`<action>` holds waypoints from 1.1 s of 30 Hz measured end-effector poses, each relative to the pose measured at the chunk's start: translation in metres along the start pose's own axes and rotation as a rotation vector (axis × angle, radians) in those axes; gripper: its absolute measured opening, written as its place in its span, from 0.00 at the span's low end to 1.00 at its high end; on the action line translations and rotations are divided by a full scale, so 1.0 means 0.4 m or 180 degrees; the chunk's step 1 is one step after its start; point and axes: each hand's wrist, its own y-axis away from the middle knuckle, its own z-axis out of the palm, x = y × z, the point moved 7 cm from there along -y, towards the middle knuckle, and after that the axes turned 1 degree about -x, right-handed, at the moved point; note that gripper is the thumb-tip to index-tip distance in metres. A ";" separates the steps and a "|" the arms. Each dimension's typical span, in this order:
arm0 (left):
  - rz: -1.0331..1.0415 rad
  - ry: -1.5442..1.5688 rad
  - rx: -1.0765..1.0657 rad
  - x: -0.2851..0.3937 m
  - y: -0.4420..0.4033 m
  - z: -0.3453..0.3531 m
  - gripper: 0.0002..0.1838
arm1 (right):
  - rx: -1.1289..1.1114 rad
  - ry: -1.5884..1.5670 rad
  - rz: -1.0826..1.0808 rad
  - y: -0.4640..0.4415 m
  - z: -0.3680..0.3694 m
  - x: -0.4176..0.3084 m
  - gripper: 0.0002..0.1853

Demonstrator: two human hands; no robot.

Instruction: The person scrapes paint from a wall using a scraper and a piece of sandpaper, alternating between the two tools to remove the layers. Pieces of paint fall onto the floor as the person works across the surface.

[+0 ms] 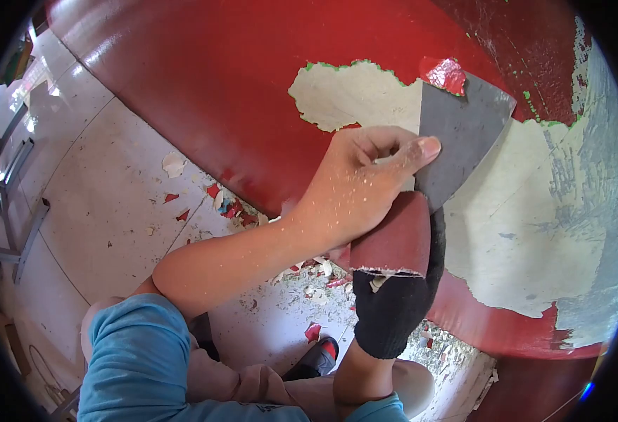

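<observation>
The left hand (365, 179) is loosely curled, thumb over the scraper's blade; I can't tell if it pinches. The black-gloved right hand (393, 316), partly hidden by a dark-red sheet (391, 235), is closed on the scraper (457, 133), which lies over the peeling red surface (210, 77).

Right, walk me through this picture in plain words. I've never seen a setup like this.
There is no machine here: a person is working, and the one picture comes from a camera worn on their head, looking forward and down.

The right hand, in a black glove, appears to hold a wide grey scraper, though a dull red sheet hides its grip. The bare left hand has its thumb at the blade's edge; whether it presses there, I can't tell.

Behind them is a big curved red surface with pale patches where the red is missing. A red flake sits at the blade, and more chips litter the floor.
</observation>
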 end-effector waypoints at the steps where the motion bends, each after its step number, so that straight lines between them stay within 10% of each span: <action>1: -0.0003 -0.0026 0.0011 0.008 0.003 0.001 0.16 | -0.0385 -0.0105 0.0099 -0.013 0.006 0.020 0.29; 4: -0.0038 -0.0003 0.0039 0.010 0.013 0.006 0.16 | -0.1146 -0.0336 0.0318 -0.021 0.030 0.050 0.32; 17: 0.0047 -0.0056 0.0205 0.007 0.001 -0.009 0.15 | -0.0146 -0.4063 0.0588 -0.040 0.052 -0.069 0.24; 19: 0.0229 0.0130 0.0343 0.025 0.008 -0.012 0.15 | 0.0558 -0.1114 -0.0504 -0.059 0.006 -0.117 0.23; 23: 0.0560 0.0720 0.0321 0.089 -0.011 0.003 0.14 | -0.0040 0.1146 -0.1092 -0.109 -0.035 -0.226 0.32; 26: 0.0532 -0.0103 0.0527 0.039 0.016 0.015 0.21 | 0.0199 -0.1630 0.0175 -0.076 -0.028 -0.088 0.30; 33: 0.0071 -0.0074 0.0139 -0.067 0.057 0.027 0.17 | 0.0427 -0.1128 0.0010 0.034 0.003 -0.025 0.21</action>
